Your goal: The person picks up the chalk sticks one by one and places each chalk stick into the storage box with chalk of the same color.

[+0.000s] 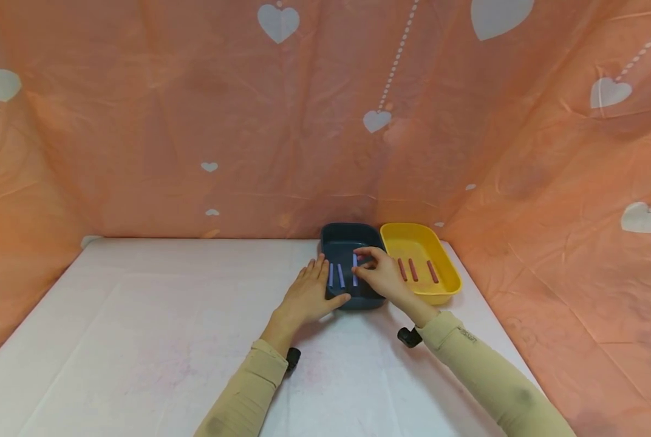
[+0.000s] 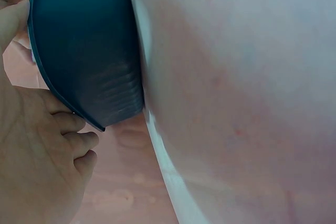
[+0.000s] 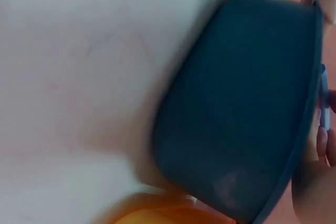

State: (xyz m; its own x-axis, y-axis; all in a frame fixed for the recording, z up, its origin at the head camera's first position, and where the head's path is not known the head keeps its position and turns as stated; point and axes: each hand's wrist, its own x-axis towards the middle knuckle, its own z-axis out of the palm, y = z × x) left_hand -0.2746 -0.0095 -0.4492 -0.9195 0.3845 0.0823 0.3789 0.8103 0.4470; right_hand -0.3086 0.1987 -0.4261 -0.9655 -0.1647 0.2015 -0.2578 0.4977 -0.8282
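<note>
A dark blue tray (image 1: 350, 235) stands at the back of the table. Inside it, toward the left, lie two slim purple sticks (image 1: 340, 276) side by side. My right hand (image 1: 384, 278) reaches over the tray from the right and pinches another chalk-like purple stick (image 1: 355, 278) between thumb and fingers; in the right wrist view this stick (image 3: 324, 98) shows just past the rim. My left hand (image 1: 306, 295) rests at the tray's left edge, fingers stretched out and thumb by the near rim. In the left wrist view the left hand's fingers (image 2: 79, 140) lie beside the tray's corner.
Against the tray's right side stands a yellow tray (image 1: 447, 267) holding three red sticks (image 1: 413, 270). A white cloth with faint pink smudges covers the table (image 1: 156, 340). An orange curtain (image 1: 156, 152) with white hearts hangs behind and at both sides.
</note>
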